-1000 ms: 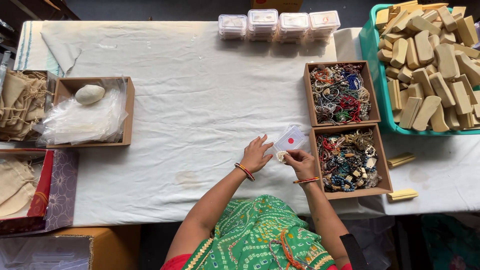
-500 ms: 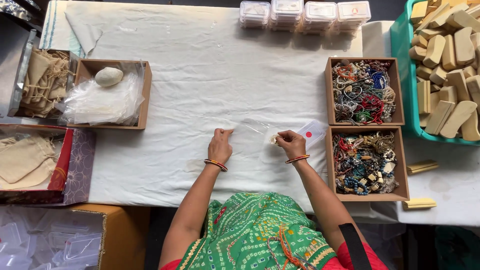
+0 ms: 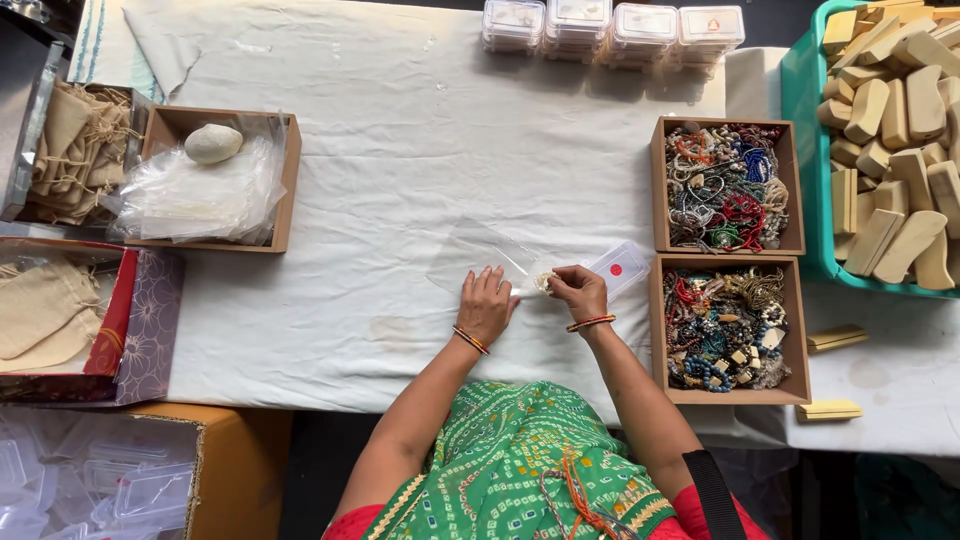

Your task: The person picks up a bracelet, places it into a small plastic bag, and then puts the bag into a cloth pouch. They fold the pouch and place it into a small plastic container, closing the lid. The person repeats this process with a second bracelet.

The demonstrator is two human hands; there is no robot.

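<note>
hands: left hand lies flat, fingers together, pressing the near edge of a clear plastic pouch on the white cloth; right hand has its fingertips pinched together on a small pale trinket.
trinket: sits at the pouch's near corner, between the two hands; probably a bead piece, too small to tell for sure.
pouch: flat on the cloth, just ahead of the left hand, hard to see against the white.
small clear box: a lidded box with a red dot lies just beyond the right hand, touching the lower tray's corner.
trays: two cardboard trays of mixed beads and bracelets stand right of the hands.
left side: a box of clear bags with a pale stone on top, well apart.
doing it well: keep the left palm firm so the pouch mouth does not slide, and hold the trinket low and steady at the opening.
</note>
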